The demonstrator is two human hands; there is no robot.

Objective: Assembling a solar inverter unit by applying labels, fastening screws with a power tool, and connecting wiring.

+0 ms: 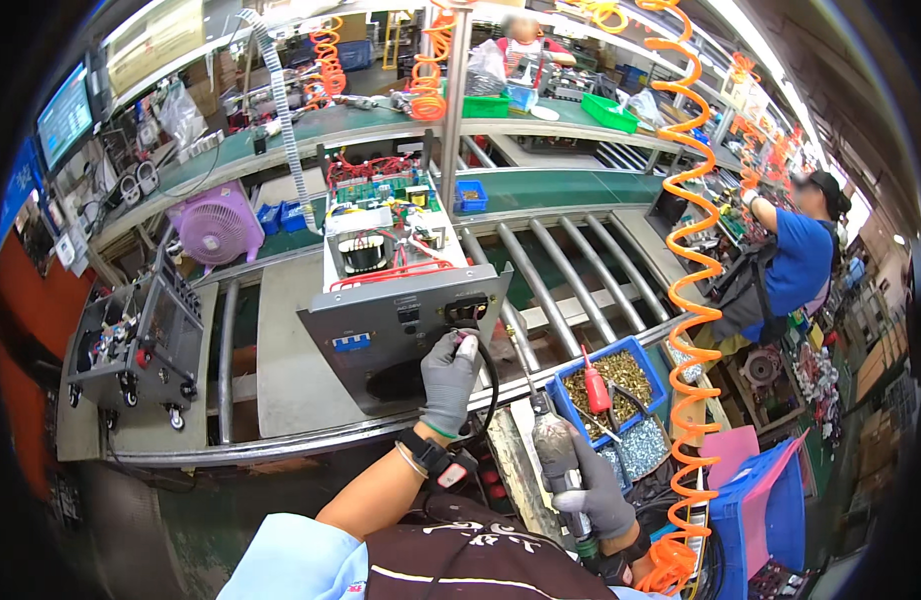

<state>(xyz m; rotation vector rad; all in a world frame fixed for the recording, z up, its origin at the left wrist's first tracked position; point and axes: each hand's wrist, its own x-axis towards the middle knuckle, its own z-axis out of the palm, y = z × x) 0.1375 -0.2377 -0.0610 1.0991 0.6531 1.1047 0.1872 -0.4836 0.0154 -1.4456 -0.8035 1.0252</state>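
Note:
My left hand (449, 375), in a grey glove, reaches up to a dark grey metal panel (381, 340). Its fingertips are pinched together just below a black socket (468, 310); what they hold is too small to make out. A black cable (495, 385) bends down beside that hand. Behind the panel stands an open chassis (366, 225) with circuit boards, red wires and a black wound coil. Lower right, my right hand (603, 490), also gloved, is wrapped round a grey power screwdriver (555, 445). Its long bit points up toward the rollers, apart from the panel.
A blue bin (649, 362) of brass-coloured screws holds a red-handled tool (596, 388); silvery screws (643, 450) lie below. An orange coiled hose (693, 260) hangs at right. Left are a wheeled grey unit (141, 345) and a purple fan (219, 225). Metal rollers (541, 280) run right. Two people work beyond.

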